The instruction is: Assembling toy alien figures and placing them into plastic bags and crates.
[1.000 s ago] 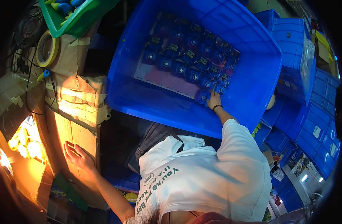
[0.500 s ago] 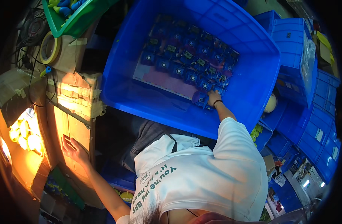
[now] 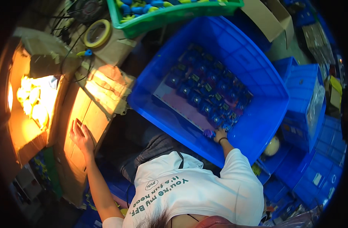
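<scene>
Observed inside blue plastic tub [image 3: 265,102]: rows of blue box-shaped parts [image 3: 196,99] with round white centres, laid on a pink-and-white sheet [image 3: 189,114]. Right hand [image 3: 220,135] low in tub, near side, fingers bent beside a purple-blue part [image 3: 209,133] at near end of rows; gripping or merely touching, cannot tell. Left hand [image 3: 82,140] at a taped cardboard box [image 3: 77,114], fingers loosely parted. Farther off: yellow tape roll [image 3: 97,45]; green crate [image 3: 174,18] of blue and yellow pieces.
</scene>
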The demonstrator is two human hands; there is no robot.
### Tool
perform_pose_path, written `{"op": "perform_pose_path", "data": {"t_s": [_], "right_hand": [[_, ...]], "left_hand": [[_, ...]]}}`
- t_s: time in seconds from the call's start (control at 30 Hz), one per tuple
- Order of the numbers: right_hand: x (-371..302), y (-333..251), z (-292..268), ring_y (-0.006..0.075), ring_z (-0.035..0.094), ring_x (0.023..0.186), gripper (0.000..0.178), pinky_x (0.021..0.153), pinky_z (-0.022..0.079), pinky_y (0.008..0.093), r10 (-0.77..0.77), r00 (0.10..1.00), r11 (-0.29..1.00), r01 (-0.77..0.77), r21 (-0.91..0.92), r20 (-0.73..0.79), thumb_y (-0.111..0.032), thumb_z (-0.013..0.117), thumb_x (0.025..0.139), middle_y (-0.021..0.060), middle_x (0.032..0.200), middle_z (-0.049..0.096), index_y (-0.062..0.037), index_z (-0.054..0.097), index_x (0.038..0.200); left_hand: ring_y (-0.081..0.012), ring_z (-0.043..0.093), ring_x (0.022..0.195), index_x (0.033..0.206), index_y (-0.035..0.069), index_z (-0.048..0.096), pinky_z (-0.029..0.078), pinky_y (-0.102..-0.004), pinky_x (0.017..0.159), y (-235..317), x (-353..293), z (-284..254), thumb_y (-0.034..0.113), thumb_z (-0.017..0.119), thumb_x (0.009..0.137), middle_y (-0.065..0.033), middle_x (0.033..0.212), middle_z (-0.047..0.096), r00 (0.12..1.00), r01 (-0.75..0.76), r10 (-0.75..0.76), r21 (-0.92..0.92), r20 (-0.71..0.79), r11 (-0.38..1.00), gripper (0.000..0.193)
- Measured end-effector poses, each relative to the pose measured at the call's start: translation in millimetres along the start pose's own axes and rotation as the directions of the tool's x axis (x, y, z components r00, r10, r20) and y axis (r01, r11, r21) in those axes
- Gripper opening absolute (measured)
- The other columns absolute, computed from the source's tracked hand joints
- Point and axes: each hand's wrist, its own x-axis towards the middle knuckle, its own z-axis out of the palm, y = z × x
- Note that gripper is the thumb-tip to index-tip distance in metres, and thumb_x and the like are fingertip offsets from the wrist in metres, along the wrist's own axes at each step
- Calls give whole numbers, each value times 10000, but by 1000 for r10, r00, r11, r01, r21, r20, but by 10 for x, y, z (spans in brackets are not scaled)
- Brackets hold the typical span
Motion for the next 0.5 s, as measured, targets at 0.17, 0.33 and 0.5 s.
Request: {"op": "perform_pose_path", "data": {"t_s": [0.17, 0.33, 0.5], "right_hand": [[-84, 72, -59, 403, 502, 1285, 601, 1070, 435, 491, -57, 997, 997, 54, 51, 59, -220, 715, 814, 215, 1351, 571, -107, 545, 1379], [-72, 238, -354, 422, 593, 1187, 555, 1026, 466, 476, -125, 990, 939, 97, 329, 65, -184, 688, 842, 257, 1274, 621, -48, 541, 1360], [-61, 486, -1249, 283, 666, 1062, 522, 929, 528, 408, -316, 932, 857, 198, 476, 179, -172, 723, 847, 168, 1175, 682, -18, 563, 1319]], "left_hand": [[-345, 496, 1206, 1337, 68, 595, 391, -438, 1048, 18, -30, -17, 202, 629, 958, -182, 1340, 542, 998, 43, -45, -50, -34, 998, 404], [-357, 500, 1213, 1305, 87, 617, 380, -467, 1054, 89, -1, -49, 229, 635, 939, -163, 1360, 559, 998, 23, -25, -30, -59, 999, 394], [-357, 498, 1216, 1274, 126, 636, 386, -480, 1049, 114, -34, -22, 236, 658, 919, -132, 1352, 572, 997, 38, -43, -88, -61, 995, 372]]}}
